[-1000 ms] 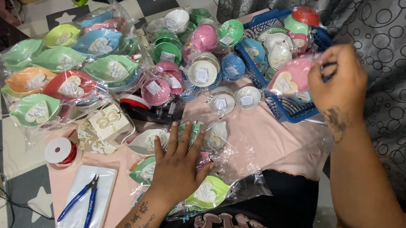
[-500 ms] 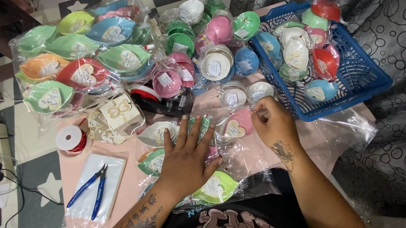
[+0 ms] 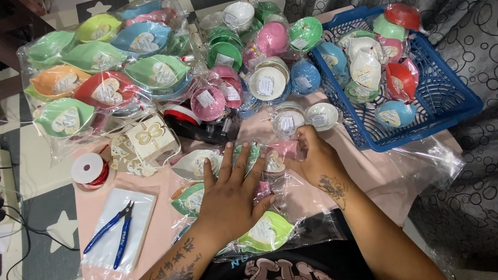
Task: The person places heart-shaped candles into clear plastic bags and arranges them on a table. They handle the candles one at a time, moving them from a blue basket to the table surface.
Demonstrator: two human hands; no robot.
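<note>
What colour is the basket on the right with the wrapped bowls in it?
Blue: the plastic basket has a lattice wall and floor, clearest in the head view.

Glossy clear plastic wrap (image 3: 301,235); blue plastic basket (image 3: 449,110); matt pink tabletop (image 3: 168,231).

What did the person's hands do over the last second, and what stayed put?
The right hand came back from the blue plastic basket on the right to the wrapped dishes at the middle of the pink table, where its fingers now touch a small wrapped pink dish. Whether it grips the dish is unclear. The left hand stayed flat on the wrapped leaf-shaped dishes. The blue-handled pliers did not move.
</note>
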